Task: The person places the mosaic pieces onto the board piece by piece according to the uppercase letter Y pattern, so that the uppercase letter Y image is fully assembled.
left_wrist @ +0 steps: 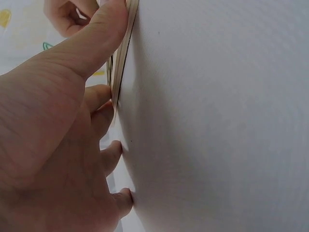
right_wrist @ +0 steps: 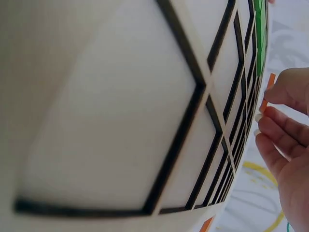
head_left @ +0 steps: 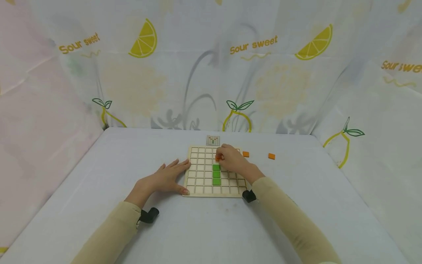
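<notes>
A pale wooden grid board (head_left: 211,195) lies on the white table. Three green square tiles (head_left: 216,174) fill a short column of its cells. My right hand (head_left: 232,159) is over the upper part of the board, pinching an orange square tile (right_wrist: 268,93) between thumb and fingers just beyond the green column. With its fingers spread, my left hand (head_left: 166,178) rests against the board's left edge, the thumb at the near corner. In the left wrist view, the thumb (left_wrist: 96,41) touches the board's edge while the other fingertips reach along its side.
A small card with a printed coloured grid (head_left: 213,140) lies just behind the board. To the right on the table are two loose orange tiles, a nearer one (head_left: 245,154) beside the board and a farther one (head_left: 271,156). Printed cloth walls (head_left: 204,73) surround the table.
</notes>
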`<state>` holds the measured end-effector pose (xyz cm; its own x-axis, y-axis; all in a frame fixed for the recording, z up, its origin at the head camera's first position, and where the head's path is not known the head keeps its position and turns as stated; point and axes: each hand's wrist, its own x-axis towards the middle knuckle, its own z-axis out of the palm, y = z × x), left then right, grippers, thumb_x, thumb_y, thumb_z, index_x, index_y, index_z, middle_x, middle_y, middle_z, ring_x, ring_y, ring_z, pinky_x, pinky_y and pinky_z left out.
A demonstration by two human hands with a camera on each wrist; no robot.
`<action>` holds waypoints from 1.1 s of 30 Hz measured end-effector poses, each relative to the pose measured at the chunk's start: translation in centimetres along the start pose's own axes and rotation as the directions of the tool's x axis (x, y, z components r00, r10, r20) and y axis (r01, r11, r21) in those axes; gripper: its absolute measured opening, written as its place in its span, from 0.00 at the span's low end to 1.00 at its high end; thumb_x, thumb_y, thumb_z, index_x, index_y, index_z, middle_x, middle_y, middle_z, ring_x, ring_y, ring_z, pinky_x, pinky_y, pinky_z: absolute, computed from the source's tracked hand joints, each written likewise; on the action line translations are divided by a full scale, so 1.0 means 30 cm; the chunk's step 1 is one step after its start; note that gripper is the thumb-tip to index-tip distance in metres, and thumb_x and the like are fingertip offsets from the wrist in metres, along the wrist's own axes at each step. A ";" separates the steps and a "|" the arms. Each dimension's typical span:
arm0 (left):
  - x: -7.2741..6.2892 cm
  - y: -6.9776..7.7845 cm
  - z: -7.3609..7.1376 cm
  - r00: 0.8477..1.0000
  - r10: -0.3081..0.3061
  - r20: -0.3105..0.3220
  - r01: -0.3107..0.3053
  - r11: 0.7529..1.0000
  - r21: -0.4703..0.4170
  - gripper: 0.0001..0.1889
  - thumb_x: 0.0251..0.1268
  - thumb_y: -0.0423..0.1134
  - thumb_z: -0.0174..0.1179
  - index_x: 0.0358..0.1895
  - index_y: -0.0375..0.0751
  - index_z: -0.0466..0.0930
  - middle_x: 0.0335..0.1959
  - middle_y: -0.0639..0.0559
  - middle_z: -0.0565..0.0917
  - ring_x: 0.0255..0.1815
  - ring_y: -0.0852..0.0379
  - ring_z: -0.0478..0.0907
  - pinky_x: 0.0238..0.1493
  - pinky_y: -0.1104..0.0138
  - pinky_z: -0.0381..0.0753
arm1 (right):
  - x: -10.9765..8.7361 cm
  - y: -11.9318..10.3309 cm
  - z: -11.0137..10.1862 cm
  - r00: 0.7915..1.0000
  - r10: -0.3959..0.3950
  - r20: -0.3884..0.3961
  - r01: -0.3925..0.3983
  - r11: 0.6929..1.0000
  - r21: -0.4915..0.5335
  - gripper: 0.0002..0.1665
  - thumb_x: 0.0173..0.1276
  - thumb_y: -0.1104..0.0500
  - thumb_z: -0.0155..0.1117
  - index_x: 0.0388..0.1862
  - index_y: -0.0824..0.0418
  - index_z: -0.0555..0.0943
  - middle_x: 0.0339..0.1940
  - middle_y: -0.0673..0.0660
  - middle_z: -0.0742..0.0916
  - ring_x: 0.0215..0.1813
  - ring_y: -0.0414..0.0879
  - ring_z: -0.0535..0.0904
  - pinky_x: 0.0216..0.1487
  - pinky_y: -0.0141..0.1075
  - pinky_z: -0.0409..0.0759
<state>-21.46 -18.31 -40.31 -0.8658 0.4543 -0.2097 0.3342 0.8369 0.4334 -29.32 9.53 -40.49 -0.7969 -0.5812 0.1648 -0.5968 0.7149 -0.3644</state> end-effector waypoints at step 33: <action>0.008 -0.011 0.005 1.000 -0.003 -0.002 0.003 1.000 0.021 0.58 0.48 0.67 0.70 0.80 0.49 0.50 0.83 0.52 0.49 0.84 0.39 0.40 0.76 0.32 0.39 | 0.099 -0.079 0.029 0.999 -0.001 0.035 0.002 1.000 -0.005 0.09 0.65 0.70 0.58 0.38 0.59 0.83 0.40 0.55 0.85 0.44 0.47 0.77 0.46 0.38 0.80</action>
<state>-21.70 -18.43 -40.63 -0.8674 0.4516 -0.2092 0.3396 0.8443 0.4146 -30.20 5.75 -39.93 -0.7922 -0.5955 0.1331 -0.5985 0.7158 -0.3598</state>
